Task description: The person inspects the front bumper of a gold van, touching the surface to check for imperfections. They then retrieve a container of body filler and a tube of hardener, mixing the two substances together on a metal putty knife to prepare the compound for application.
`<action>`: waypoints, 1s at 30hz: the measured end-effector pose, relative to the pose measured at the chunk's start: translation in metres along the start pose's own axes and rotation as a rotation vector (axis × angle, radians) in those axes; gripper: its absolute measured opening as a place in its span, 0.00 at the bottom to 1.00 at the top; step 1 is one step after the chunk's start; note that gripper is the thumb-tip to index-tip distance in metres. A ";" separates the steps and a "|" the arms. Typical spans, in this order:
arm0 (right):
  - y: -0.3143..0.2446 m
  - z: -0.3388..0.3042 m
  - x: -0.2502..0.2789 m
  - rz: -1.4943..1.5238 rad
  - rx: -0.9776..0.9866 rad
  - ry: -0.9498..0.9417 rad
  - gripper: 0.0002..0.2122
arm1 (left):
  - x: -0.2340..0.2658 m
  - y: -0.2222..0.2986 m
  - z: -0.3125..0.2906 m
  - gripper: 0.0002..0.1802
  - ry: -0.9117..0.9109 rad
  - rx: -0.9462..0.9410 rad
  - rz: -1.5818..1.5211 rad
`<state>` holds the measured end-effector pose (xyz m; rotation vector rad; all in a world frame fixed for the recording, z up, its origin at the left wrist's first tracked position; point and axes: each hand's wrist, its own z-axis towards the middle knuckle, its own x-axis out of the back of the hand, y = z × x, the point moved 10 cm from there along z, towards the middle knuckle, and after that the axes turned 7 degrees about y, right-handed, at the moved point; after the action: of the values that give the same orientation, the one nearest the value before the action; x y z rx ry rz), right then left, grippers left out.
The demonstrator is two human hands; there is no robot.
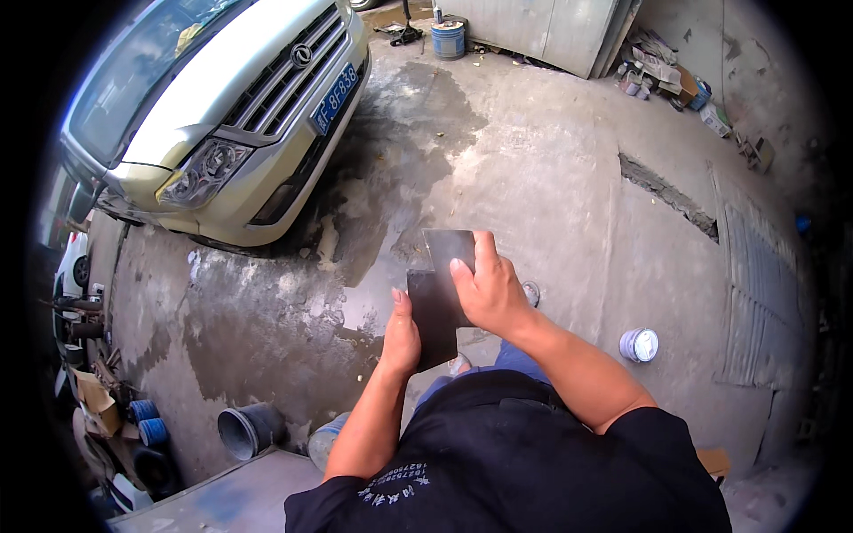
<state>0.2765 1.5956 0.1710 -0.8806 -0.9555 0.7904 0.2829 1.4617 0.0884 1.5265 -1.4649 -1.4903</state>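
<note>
In front of my body, my left hand (402,338) grips the left edge of a dark, flat rectangular sheet (433,322), its thumb pointing up. My right hand (492,286) pinches a greyer flat sheet (447,247), which overlaps the upper right of the dark one. The thumb lies on the face of the greyer sheet, and the fingers go behind it. Both pieces look like sandpaper, but whether they are separate or one folded sheet I cannot tell.
A pale van (267,133) stands at the far left on wet, stained concrete. A small white paint can (639,345) is on the floor to the right. Near the left are a dark bucket (251,430) and a flat panel (222,497). A broken strip (666,195) cuts the floor.
</note>
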 end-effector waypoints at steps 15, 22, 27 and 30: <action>0.006 -0.004 0.005 -0.035 0.002 -0.003 0.21 | -0.005 -0.016 -0.007 0.43 -0.062 0.192 -0.040; 0.004 0.037 0.075 -0.019 0.031 0.106 0.19 | -0.023 -0.009 -0.018 0.30 -0.276 0.324 -0.328; 0.014 0.020 0.032 -0.056 0.035 -0.286 0.11 | -0.023 -0.003 -0.018 0.20 -0.321 0.251 -0.026; 0.010 -0.001 0.000 -0.038 0.040 -0.462 0.12 | -0.028 -0.009 -0.018 0.18 -0.331 0.155 0.107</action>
<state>0.2753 1.5995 0.1623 -0.6519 -1.3510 1.0001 0.3078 1.4848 0.0940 1.3057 -1.8596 -1.6551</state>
